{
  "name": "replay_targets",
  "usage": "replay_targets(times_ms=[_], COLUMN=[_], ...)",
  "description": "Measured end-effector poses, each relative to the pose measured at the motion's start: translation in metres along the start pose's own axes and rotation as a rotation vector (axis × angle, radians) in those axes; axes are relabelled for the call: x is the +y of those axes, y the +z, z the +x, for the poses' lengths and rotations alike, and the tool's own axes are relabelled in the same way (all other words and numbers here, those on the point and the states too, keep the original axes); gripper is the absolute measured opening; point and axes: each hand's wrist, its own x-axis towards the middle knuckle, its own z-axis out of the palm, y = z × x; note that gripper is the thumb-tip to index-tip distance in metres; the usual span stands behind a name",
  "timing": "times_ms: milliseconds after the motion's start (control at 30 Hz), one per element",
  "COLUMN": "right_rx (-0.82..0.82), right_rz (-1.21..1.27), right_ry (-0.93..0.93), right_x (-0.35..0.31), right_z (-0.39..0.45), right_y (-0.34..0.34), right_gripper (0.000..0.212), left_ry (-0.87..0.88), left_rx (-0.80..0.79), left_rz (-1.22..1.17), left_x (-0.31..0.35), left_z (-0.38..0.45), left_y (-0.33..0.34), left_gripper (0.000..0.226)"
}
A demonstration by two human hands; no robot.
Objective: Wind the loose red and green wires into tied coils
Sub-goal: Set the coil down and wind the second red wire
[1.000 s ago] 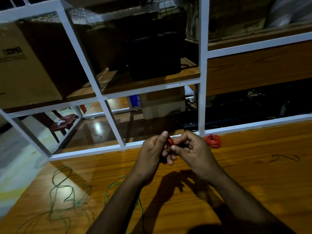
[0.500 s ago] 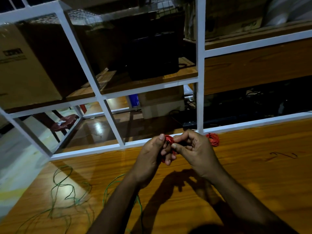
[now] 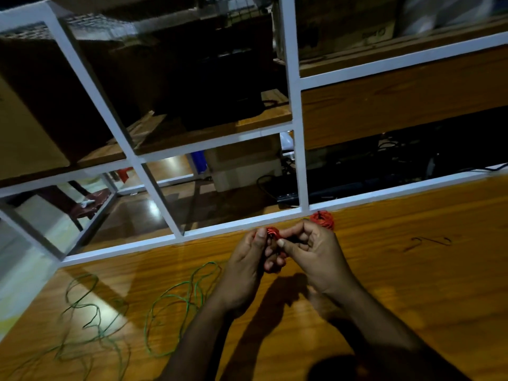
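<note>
Several loops of loose green wire (image 3: 176,306) sprawl over the left part of the wooden table (image 3: 412,284), reaching toward the near edge. Right of them the left hand (image 3: 244,273) curls its fingers round a small red wire coil (image 3: 272,232), thumb up against it. The right hand (image 3: 316,257) meets it from the other side, thumb and forefinger pinching the same coil, both held just above the tabletop. Just behind the right hand a second red coil (image 3: 324,219) lies on the table beside the white frame (image 3: 298,160). Further right sits a dark wire scrap (image 3: 428,242)
</note>
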Motion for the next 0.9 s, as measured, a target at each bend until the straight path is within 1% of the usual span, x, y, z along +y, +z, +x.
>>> replay_targets(times_ms=[67,200,367,433,533,633,700,800,900], right_rx=[0.004,-0.001,-0.032,-0.057,-0.117,-0.147,-0.151,-0.156,-0.153], right_rz=[0.011,-0.015,-0.04,-0.043,-0.069,0.018,0.052,0.016,-0.02], right_ry=[0.042,0.124,0.199,0.21,0.216,0.262,0.273,0.255,0.239], right_x=[0.008,0.026,0.043,0.043,0.039,0.035,0.032,0.027,0.025], right_z=[-0.006,-0.019,-0.033,-0.034,-0.031,-0.027,-0.026,-0.026,-0.025], right_y=[-0.01,-0.032,-0.056,-0.064,-0.071,-0.072,-0.069,-0.063,-0.054], right_gripper=[0.015,0.016,0.02,0.02,0.015,0.013,0.015,0.015,0.015], left_ry=[-0.011,-0.046,-0.133,-0.189,-0.237,-0.212,-0.209,-0.215,-0.214], left_rx=[0.014,0.099,0.135,0.154,0.12,0.106,0.128,0.171,0.162], left_rz=[0.015,0.117,0.087,0.028,-0.056,-0.093,-0.144,-0.178,-0.129], left_x=[-0.007,-0.04,-0.068,-0.07,-0.065,-0.059,-0.059,-0.06,-0.058], left_z=[-0.001,-0.002,-0.008,-0.011,-0.014,-0.014,-0.013,-0.012,-0.015], left_y=[0.012,0.036,0.057,0.064,0.065,0.064,0.065,0.061,0.051], left_gripper=[0.044,0.044,0.051,0.052,0.047,0.047,0.047,0.049,0.05])
